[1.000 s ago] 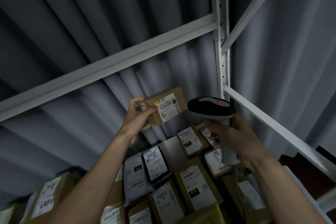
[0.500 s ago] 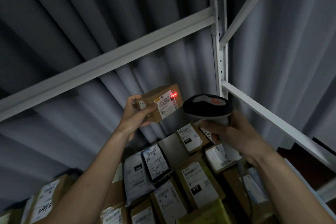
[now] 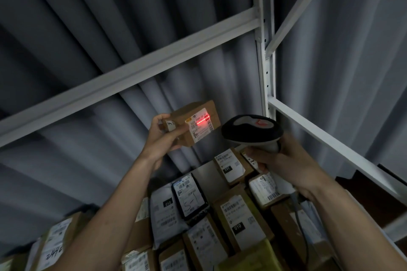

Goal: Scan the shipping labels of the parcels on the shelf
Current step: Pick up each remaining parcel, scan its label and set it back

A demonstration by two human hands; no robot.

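red scan line (image 3: pixel 203 121) lengthened, crosswise on label (image 3: pixel 200 126)

We see two bare arms coming up from the bottom of the picture. No sleeves cover them as far as we can see. Our left hand (image 3: pixel 164 138) has nothing on it: no glove, no ring, no watch. Our right hand (image 3: pixel 284 160) is bare too, and its wrist has no band.
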